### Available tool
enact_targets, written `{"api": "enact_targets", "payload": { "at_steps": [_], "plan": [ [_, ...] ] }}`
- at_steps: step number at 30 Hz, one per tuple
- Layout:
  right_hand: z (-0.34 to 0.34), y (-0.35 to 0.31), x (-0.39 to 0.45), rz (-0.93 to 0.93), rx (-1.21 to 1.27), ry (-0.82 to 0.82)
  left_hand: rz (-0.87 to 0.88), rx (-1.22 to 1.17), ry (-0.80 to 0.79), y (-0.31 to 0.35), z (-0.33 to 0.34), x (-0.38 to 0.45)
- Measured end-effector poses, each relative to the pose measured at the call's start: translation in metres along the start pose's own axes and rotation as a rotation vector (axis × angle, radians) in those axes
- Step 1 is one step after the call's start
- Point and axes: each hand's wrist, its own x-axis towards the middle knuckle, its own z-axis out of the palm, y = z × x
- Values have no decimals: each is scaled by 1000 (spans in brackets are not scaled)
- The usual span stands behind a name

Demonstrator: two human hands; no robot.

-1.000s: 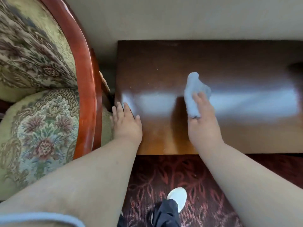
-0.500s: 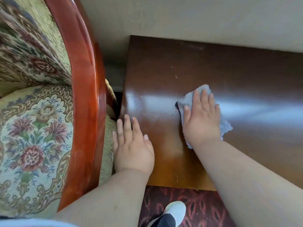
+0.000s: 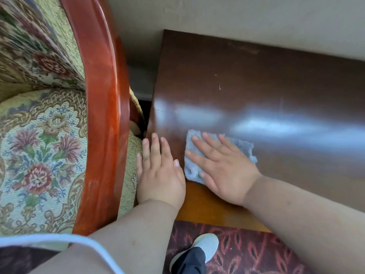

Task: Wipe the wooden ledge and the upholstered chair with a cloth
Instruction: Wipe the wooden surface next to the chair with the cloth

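Observation:
A glossy dark brown wooden ledge (image 3: 256, 91) runs along the wall on the right. A pale blue-grey cloth (image 3: 245, 147) lies flat on its near left part. My right hand (image 3: 223, 167) presses down on the cloth with spread fingers. My left hand (image 3: 160, 173) rests flat, fingers apart, on the ledge's left edge beside the chair, holding nothing. The upholstered chair (image 3: 39, 155) with floral fabric and a red-brown wooden frame (image 3: 102, 115) fills the left side.
A beige wall (image 3: 237, 18) stands behind the ledge. A dark red patterned carpet (image 3: 246, 252) lies below, with a foot in a white shoe (image 3: 205, 244) on it. A narrow gap separates chair and ledge.
My right hand has flattened onto the cloth and slid it left and nearer, toward my left hand. The view has moved closer to the ledge.

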Motion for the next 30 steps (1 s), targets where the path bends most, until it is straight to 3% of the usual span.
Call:
{"api": "enact_targets", "payload": {
  "at_steps": [4, 8, 10, 14, 16, 21, 26, 30],
  "plan": [
    [18, -10, -57, -152, -109, -109, -8, 3, -9, 0, 0, 0],
    [-3, 21, -21, -233, -152, -62, -16, 5, -11, 0, -1, 0],
    [-23, 44, 16, -64, -93, 2, -9, 11, -18, 1, -1, -1],
    [-66, 87, 77, 392, 301, 352, -5, 14, -10, 1, -1, 0],
    [-71, 88, 93, 464, 393, 343, -8, 10, 11, 0, 0, 0],
    [-17, 14, 44, 51, -33, 46, -3, -17, 58, -1, 2, 0],
    [29, -46, -55, -83, -46, -65, -6, -5, 61, -1, 2, 2],
    [27, -39, -67, -265, -126, -172, -2, -2, 59, -1, 2, 2]
  ]
}}
